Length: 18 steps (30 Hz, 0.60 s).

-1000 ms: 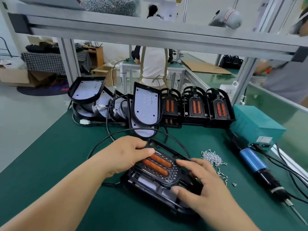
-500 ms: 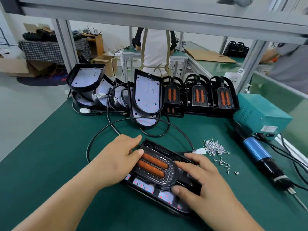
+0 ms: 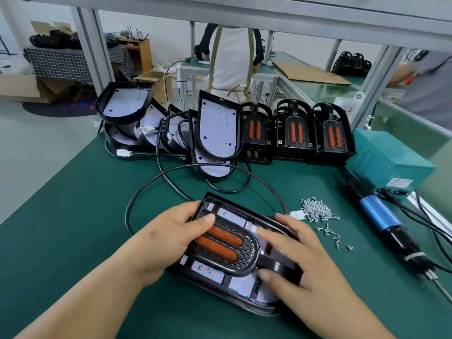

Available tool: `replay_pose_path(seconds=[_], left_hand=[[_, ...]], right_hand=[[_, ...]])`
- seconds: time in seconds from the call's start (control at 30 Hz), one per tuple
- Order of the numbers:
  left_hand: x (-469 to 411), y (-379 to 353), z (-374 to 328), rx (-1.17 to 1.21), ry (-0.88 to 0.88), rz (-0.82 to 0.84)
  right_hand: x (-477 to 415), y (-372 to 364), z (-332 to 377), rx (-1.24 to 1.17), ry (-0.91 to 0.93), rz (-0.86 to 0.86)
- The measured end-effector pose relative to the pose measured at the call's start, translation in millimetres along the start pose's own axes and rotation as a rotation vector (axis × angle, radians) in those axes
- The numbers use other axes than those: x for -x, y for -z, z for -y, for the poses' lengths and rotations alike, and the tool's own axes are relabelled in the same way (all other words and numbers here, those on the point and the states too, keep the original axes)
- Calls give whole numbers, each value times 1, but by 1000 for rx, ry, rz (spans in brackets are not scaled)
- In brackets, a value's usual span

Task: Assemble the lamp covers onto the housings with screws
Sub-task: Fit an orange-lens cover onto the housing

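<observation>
A black lamp housing point(image 3: 221, 277) with a white LED board lies flat on the green mat in front of me. On top of it sits a black lamp cover point(image 3: 241, 255) with two orange strips. My left hand point(image 3: 163, 241) grips the cover's left end, thumb on top and fingers curled over the far edge. My right hand point(image 3: 308, 263) lies over the cover's narrow right end with spread, fairly straight fingers, blurred by motion, and the thumb on the near side. Loose screws point(image 3: 316, 211) lie in a pile to the right.
An electric screwdriver point(image 3: 384, 220) lies at the right, cabled to a teal power box point(image 3: 389, 162). Stacked housings point(image 3: 123, 101) and covers point(image 3: 293, 130) line the back of the mat. A black cable point(image 3: 146, 187) loops behind the housing. People stand at benches beyond.
The cover has settled further down the housing, so more of the LED board shows round it. My right fingers have shifted across the cover's right end. The view has tilted down.
</observation>
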<state>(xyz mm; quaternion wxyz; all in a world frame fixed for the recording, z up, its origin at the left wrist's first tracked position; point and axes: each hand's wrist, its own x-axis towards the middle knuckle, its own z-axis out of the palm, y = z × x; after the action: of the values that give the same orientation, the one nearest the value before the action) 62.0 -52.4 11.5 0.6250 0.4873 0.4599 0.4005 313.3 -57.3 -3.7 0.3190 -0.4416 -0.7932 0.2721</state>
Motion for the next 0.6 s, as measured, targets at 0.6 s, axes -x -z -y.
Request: replay_pose_path(seconds=[0.6], left_hand=[[-6,8,1,89,-88,-153]], right_hand=[[-36,2,-10,-536,-421,23]])
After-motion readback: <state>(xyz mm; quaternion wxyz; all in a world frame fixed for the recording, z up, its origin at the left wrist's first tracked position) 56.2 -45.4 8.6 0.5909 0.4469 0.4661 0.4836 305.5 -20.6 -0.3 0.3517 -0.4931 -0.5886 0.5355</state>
